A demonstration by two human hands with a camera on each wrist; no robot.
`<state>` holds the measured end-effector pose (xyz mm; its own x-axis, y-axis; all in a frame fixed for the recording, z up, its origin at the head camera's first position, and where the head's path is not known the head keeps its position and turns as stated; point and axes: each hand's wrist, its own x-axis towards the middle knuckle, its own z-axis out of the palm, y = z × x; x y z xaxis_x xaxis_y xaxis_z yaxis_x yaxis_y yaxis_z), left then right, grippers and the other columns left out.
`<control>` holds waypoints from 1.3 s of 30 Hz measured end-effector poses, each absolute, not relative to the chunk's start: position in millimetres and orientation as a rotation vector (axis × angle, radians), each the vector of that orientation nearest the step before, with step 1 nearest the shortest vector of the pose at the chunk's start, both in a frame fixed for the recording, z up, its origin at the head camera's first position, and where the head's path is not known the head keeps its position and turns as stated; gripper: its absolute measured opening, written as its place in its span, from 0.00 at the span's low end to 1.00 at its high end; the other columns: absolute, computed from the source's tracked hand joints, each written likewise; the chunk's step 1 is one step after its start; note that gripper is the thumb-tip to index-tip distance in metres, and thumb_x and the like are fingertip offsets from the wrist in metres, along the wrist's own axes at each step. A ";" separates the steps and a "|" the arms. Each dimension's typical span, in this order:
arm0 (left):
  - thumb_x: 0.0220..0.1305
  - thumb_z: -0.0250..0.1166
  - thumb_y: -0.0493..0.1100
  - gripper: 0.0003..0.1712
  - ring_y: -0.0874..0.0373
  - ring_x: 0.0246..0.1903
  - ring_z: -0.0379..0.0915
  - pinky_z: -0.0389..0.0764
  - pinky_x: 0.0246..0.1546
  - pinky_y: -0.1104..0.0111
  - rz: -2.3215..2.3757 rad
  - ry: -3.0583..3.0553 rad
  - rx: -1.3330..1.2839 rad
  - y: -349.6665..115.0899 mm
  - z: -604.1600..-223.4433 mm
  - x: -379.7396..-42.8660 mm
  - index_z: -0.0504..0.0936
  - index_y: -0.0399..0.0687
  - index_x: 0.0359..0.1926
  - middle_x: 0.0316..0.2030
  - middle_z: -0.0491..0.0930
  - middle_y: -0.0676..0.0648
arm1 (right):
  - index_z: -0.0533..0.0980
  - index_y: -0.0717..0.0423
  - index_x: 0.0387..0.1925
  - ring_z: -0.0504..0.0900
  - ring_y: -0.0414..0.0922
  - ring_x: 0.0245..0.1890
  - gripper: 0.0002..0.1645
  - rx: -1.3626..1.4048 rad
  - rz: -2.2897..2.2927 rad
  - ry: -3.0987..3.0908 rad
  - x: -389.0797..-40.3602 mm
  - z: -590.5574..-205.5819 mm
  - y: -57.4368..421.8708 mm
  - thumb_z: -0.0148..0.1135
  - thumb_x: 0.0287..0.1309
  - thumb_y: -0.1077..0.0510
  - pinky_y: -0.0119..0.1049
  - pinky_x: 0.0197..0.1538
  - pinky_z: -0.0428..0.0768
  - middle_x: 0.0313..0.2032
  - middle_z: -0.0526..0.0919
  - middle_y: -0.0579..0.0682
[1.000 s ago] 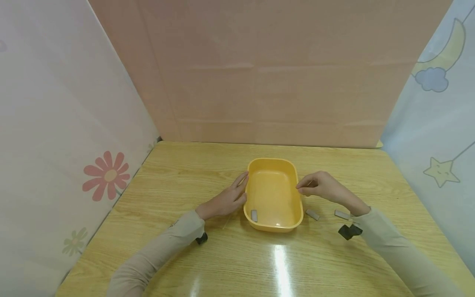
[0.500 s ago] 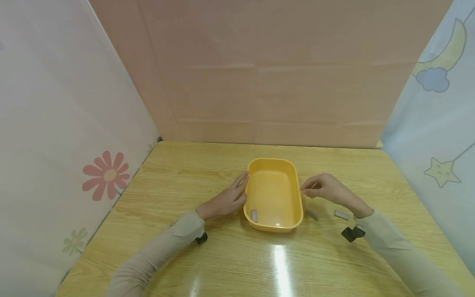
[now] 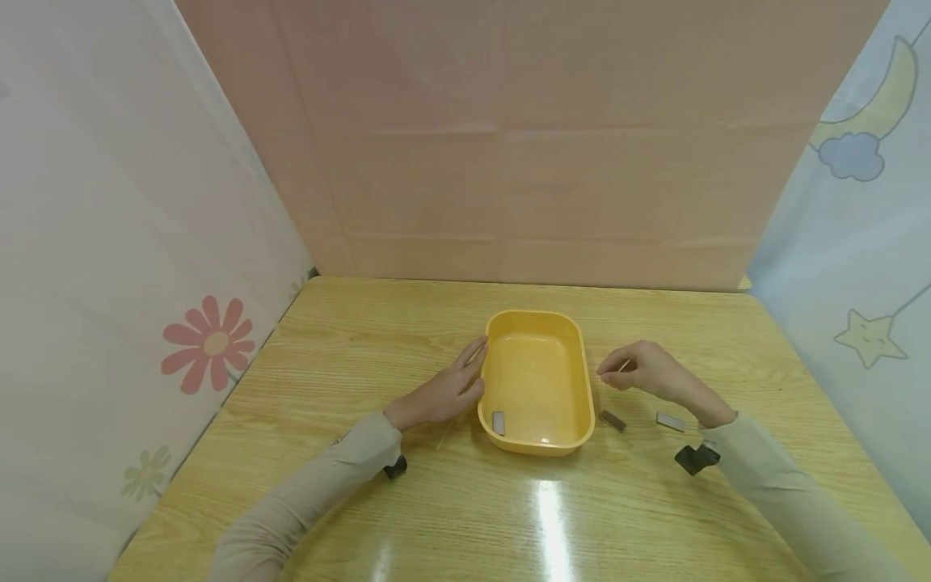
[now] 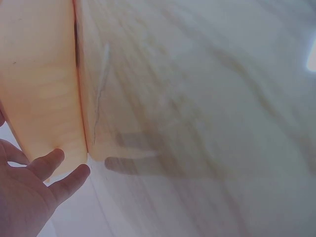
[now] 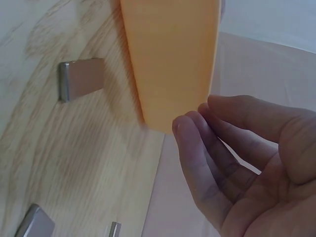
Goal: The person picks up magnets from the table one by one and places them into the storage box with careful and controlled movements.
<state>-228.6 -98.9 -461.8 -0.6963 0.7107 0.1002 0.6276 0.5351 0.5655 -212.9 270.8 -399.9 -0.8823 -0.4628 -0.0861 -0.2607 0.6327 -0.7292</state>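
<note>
A yellow plastic basin (image 3: 534, 388) stands on the wooden table. Straight fingers of my left hand (image 3: 440, 392) rest against its left wall; the left wrist view shows those fingertips by the outer side. Just off the right rim is my right hand (image 3: 643, 373), fingers loosely bent and thumb near them, nothing held. Inside the basin's near left corner lies a small grey rectangular block (image 3: 498, 423). Below my right hand, close to the basin, sits a second block (image 3: 613, 420), and farther right a third grey block (image 3: 670, 421). The right wrist view shows blocks beside the basin's wall (image 5: 170, 59).
Wooden table (image 3: 364, 339) surrounds the basin. A pink sheet (image 3: 509, 162) hangs behind it, with patterned sheets at the left (image 3: 109, 242) and right (image 3: 865, 242). Another small metallic piece (image 5: 114, 229) shows at the bottom of the right wrist view.
My right hand has drawn back rightward from the basin's right rim, by a short distance. The left hand, basin and blocks stay where they were.
</note>
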 end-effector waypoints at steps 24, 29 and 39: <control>0.79 0.43 0.42 0.35 0.49 0.62 0.67 0.70 0.61 0.62 0.880 2.626 1.147 -99.0 -464.8 -229.7 0.41 0.29 0.76 0.78 0.30 0.41 | 0.85 0.65 0.38 0.82 0.47 0.37 0.07 -0.662 -1.024 2.609 -213.1 -420.3 273.2 0.66 0.60 0.66 0.43 0.38 0.81 0.41 0.86 0.58; 0.79 0.43 0.42 0.35 0.48 0.65 0.64 0.67 0.63 0.60 0.888 2.612 1.147 -99.6 -463.4 -229.2 0.40 0.29 0.76 0.78 0.29 0.42 | 0.85 0.64 0.37 0.84 0.46 0.32 0.05 -0.710 -1.011 2.607 -213.3 -422.2 273.0 0.67 0.58 0.67 0.67 0.62 0.61 0.37 0.87 0.55; 0.79 0.44 0.42 0.35 0.49 0.68 0.59 0.66 0.64 0.60 0.891 2.618 1.138 -100.1 -462.7 -228.5 0.41 0.31 0.76 0.78 0.31 0.42 | 0.85 0.64 0.37 0.82 0.44 0.33 0.06 -0.736 -0.954 2.614 -210.3 -423.3 271.7 0.66 0.59 0.66 0.44 0.40 0.82 0.39 0.86 0.56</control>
